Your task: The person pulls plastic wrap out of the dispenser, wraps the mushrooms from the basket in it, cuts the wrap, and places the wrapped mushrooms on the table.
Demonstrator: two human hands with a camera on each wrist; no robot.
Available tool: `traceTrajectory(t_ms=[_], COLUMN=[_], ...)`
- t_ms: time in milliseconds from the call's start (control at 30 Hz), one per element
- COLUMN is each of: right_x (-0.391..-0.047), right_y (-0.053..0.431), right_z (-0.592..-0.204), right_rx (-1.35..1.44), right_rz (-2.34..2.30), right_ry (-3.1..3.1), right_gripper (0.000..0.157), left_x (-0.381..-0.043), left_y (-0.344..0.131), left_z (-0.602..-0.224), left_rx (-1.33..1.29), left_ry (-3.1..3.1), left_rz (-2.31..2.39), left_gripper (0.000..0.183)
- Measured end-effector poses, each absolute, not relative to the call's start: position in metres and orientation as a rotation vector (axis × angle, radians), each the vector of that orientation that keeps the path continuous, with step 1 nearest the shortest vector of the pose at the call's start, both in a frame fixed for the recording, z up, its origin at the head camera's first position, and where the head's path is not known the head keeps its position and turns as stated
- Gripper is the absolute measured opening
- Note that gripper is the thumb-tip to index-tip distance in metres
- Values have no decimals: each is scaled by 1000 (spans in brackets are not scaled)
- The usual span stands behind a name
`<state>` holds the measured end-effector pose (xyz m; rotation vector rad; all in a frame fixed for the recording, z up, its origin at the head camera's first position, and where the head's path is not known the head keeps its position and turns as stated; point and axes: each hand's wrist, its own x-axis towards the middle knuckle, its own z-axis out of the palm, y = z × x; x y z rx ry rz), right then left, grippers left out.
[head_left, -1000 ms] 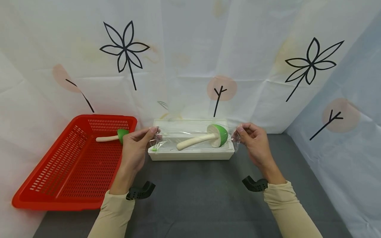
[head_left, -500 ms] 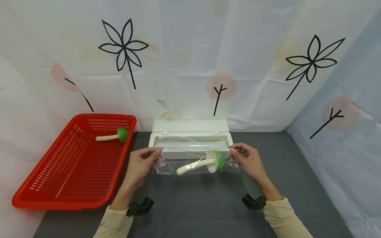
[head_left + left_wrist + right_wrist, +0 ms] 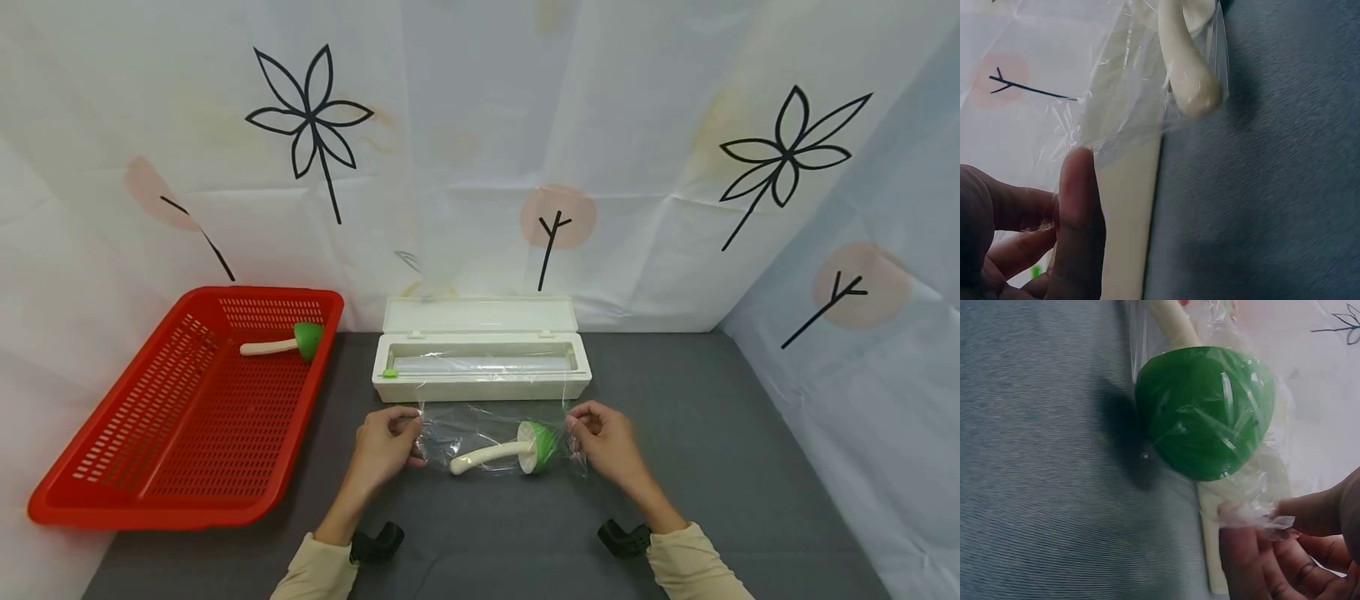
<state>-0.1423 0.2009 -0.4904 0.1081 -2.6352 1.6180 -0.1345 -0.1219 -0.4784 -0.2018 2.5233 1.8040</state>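
Observation:
A mushroom [image 3: 491,452] with a green cap and cream stem lies sideways in a sheet of clear cling film [image 3: 468,421]. My left hand [image 3: 384,446] pinches the film's left edge beside the stem end. At the cap side, my right hand [image 3: 606,443] pinches the bunched right edge between thumb and fingers. Behind them stands a white cling film dispenser [image 3: 480,390], its lid [image 3: 480,315] raised and the roll [image 3: 480,364] showing inside. The film stretches from the dispenser toward my hands. In the right wrist view the green cap [image 3: 1204,412] shows through wrinkled film.
On the left, a red plastic basket [image 3: 180,515] holds another green-capped mushroom [image 3: 270,347]. A small green slider [image 3: 390,374] sits at the left of the dispenser's front edge. White printed fabric [image 3: 450,167] hangs behind the grey tabletop [image 3: 697,450].
Both hands have drawn the film and the wrapped mushroom from over the dispenser toward me, down in front of it. The dispenser's roll has come into plain view.

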Motion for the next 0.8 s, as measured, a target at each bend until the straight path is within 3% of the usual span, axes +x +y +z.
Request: traceTrajectory(t_ms=[400,600,800], right_x=[-137,-136,-135], right_y=[197,196,195], right_z=[-498,-495,-489], right_rx=[116,-68,-119], right_rz=[1164,1717,2198], right_ry=[-2801,-2758,-2551], right_gripper=[7,14,18], left_x=[-129,-127,-126], left_y=[-105,-102,-102], left_z=[-486,-486,-493], left_rx=[-191,-98,187], left_ry=[2184,2118,2202], left_rz=[2014,1970,1836], left_gripper=[23,27,31])
